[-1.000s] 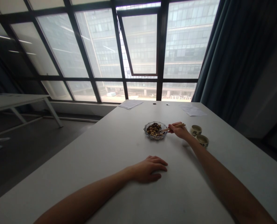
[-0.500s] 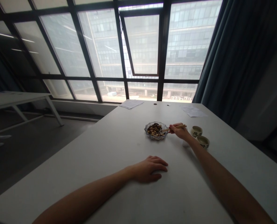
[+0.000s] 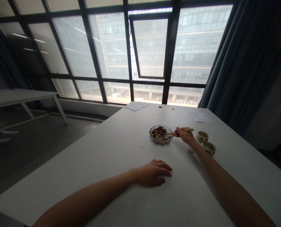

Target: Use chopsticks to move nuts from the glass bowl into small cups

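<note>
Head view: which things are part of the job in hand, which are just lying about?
In use: chopsticks in right hand; glass bowl; mixed pieces inside.

Apparently lying about: left papers; right papers; far cup; near cup (cups' role unclear).

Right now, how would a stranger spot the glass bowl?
Find the nearer white table before the windows. There, chopsticks in the right hand reach into the glass bowl. It's clear, with brown and pale pieces, unlike the two smaller opaque cups to its right.
</note>
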Demonstrator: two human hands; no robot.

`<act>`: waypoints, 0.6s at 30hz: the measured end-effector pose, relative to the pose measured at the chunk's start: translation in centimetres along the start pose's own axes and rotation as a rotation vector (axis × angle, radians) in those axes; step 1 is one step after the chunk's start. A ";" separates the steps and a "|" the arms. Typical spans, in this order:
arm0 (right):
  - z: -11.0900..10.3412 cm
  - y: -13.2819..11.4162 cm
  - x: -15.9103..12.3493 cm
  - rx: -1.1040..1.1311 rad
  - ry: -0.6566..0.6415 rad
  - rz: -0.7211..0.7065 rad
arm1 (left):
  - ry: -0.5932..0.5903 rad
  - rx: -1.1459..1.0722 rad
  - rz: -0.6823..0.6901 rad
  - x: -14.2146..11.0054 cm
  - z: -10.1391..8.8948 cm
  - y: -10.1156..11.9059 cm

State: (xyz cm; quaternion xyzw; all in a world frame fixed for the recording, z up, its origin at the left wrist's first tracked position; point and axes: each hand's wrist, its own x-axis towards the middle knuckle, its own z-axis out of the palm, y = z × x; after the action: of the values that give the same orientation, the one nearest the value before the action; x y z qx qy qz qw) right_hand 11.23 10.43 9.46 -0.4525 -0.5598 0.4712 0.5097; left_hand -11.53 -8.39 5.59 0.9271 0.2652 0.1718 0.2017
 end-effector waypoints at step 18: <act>-11.0 -11.3 -2.7 0.011 0.236 -0.111 | -0.014 0.006 -0.014 -0.1 0.0 0.1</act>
State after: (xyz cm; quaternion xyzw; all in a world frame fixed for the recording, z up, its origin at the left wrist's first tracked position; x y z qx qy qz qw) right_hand 22.04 6.88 20.64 -0.4704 -0.5173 0.3890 0.5999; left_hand -11.58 -8.46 5.64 0.9271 0.2706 0.1630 0.2019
